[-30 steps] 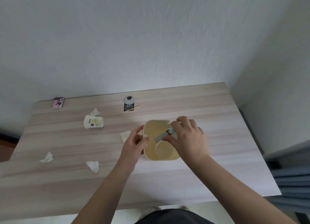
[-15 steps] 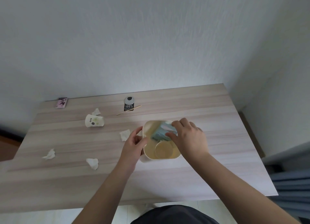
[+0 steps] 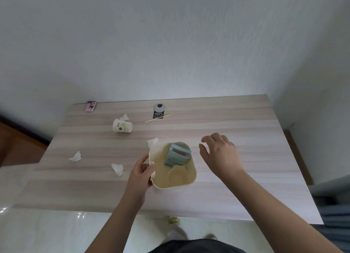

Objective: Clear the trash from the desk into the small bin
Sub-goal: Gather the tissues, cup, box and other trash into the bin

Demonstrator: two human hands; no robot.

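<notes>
A small cream bin [image 3: 189,178] stands on the wooden desk [image 3: 236,123]. A pale blue carton [image 3: 177,156] lies tilted inside it. My left hand [image 3: 142,172] grips the bin's left rim. My right hand [image 3: 220,154] hovers just right of the bin, fingers spread, holding nothing. Loose trash lies to the left: a tipped paper cup [image 3: 122,126], a tissue scrap [image 3: 124,117] behind the cup, another [image 3: 152,141] by the bin, and two crumpled tissues [image 3: 76,157] [image 3: 117,169].
A wooden stick [image 3: 158,117] and a black tag with a grey cap [image 3: 158,111] lie near the back edge. A pink packet [image 3: 90,106] sits at the back left corner. Walls close the desk at the back and right. A foot shows below the front edge.
My right hand has let go of the blue carton, which now rests in the bin, and has moved away to the right with fingers spread. My left hand has stayed on the bin.
</notes>
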